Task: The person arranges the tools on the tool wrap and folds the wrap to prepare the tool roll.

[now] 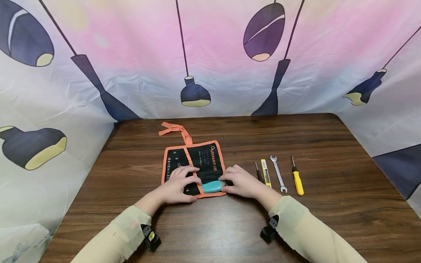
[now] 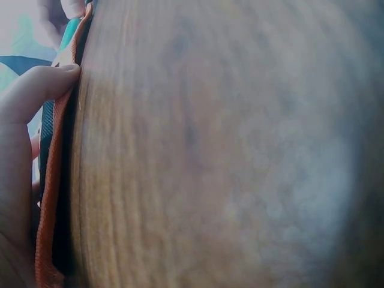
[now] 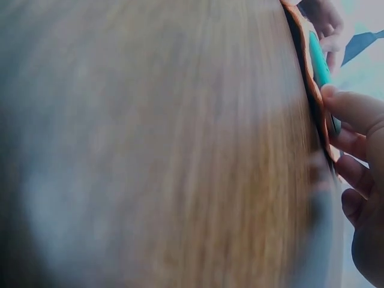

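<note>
A black tool pouch [image 1: 205, 160] with orange edging lies flat on the table in the head view. A smooth turquoise tool [image 1: 212, 187] with a greyish right end lies over its lower right part; its exact kind cannot be told. The right hand [image 1: 241, 182] pinches that right end between thumb and fingers, also visible in the right wrist view. The left hand [image 1: 177, 186] holds the pouch's lower left side, its fingers spread over the black cloth. In the left wrist view, its thumb [image 2: 51, 84] touches the orange edging. The tool's left end meets an orange strip.
Right of the hands lie a small black screwdriver [image 1: 259, 173], a yellow labelled strip-like item [image 1: 265, 173], an open-end wrench [image 1: 279, 175] and a yellow-handled screwdriver [image 1: 297, 179]. Orange ties [image 1: 177, 128] trail from the pouch's top. A printed cloth [image 1: 223, 87] hangs behind the table.
</note>
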Demonstrator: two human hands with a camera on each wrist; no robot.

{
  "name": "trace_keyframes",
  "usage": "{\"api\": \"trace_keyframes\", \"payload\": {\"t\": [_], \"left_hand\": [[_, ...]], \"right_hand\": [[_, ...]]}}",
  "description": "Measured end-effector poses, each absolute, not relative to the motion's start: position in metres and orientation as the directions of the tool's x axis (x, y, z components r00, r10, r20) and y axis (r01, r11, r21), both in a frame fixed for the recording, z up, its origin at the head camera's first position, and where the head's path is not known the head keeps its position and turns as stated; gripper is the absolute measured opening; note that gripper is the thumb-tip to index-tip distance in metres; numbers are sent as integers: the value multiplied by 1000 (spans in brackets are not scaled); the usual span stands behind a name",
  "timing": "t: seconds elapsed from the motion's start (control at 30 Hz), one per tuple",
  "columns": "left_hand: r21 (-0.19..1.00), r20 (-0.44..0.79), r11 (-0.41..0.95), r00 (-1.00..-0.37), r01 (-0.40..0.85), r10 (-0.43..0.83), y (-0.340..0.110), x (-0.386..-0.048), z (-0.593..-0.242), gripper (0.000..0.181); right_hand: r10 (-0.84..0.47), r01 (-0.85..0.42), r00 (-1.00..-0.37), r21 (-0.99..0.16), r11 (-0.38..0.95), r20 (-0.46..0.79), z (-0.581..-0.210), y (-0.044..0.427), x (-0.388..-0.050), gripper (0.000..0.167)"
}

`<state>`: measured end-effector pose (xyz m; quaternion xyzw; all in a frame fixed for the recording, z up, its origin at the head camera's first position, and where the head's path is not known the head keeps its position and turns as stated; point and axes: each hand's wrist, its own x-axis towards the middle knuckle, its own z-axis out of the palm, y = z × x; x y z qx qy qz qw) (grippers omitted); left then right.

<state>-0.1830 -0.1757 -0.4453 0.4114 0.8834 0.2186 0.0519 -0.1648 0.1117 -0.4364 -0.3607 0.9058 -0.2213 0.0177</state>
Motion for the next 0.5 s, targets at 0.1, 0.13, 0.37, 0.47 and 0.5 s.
{"api": "trace_keyframes", "payload": {"t": [0.1, 0.13, 0.37, 0.47, 0.5], "left_hand": [[435, 84, 565, -656, 701, 750, -175, -183, -445, 36], [436, 82, 565, -657, 700, 750, -175, -184, -445, 36], [430, 77, 570, -657, 700, 750, -174, -182, -444, 36], [432, 80, 569, -658, 700, 749, -174, -181, -443, 36], [432, 80, 570, -658, 699, 748, -174, -181, -443, 36]], "right_hand": [[-662, -651, -737, -409, 639, 139, -437, 109, -165, 32], [-662, -654, -735, -406, 638, 143, -437, 108, -165, 31], [-663, -656, -734, -409, 634, 149, -436, 103, -164, 31], [-661, -656, -734, -413, 632, 154, -436, 100, -163, 30], [-661, -656, -734, -412, 632, 156, -436, 100, -163, 30]]}}
